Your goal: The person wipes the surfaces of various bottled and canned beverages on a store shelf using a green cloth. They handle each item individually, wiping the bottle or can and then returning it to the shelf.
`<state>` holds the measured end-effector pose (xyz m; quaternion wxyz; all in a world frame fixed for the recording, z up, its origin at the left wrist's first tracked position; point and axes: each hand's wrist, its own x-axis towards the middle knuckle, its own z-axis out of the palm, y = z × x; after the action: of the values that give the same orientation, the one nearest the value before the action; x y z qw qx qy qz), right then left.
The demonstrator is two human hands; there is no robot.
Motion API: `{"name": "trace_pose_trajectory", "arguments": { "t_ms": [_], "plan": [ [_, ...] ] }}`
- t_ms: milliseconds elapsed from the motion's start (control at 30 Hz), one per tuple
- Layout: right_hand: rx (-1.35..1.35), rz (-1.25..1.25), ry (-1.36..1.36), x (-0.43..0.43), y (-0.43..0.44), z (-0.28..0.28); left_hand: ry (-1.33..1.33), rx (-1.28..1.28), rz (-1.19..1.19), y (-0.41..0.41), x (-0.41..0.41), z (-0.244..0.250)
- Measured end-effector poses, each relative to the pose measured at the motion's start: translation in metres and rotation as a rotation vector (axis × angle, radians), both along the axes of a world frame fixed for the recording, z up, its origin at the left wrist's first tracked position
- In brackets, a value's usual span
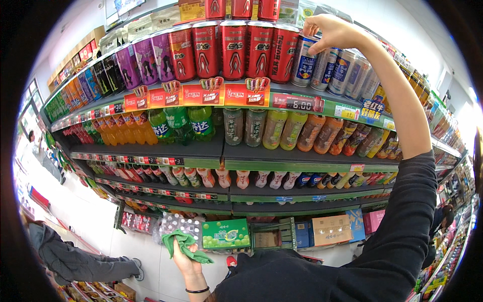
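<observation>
My left hand [186, 258] is low in front of me, shut on a crumpled green cloth [185, 245]. My right hand [328, 32] reaches up to the top shelf. Its fingers and thumb are around the upper end of a blue-and-silver Red Bull can [303, 68], which stands upright at the left end of its row. More Red Bull cans [341, 71] stand to the right, just below my wrist. Directly left of the held can is a row of red War Horse cans [258, 51].
Purple cans [145, 56] continue the top row leftward. Price tags line the shelf edge [324, 107]. Bottled drinks [232, 126] fill lower shelves. A green carton [226, 234], bottle packs [181, 224] and a folded crate [273, 234] sit at floor level. A person [83, 249] stands at left.
</observation>
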<state>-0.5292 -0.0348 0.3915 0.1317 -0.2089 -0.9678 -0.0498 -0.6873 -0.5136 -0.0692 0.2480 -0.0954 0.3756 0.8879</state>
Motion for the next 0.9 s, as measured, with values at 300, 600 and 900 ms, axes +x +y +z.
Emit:
{"name": "trace_pose_trajectory", "arguments": {
  "t_ms": [300,600,900],
  "plan": [
    [0.300,-0.074,0.070,0.024,-0.005,-0.009,-0.096,-0.089,0.029,0.018,0.014,0.035],
    [0.288,-0.109,0.069,0.044,-0.001,-0.025,0.211,0.016,-0.207,0.012,0.012,0.011],
    [0.607,-0.106,0.085,0.061,-0.072,-0.049,0.495,0.456,-0.340,0.022,0.006,0.014]
  ]
}}
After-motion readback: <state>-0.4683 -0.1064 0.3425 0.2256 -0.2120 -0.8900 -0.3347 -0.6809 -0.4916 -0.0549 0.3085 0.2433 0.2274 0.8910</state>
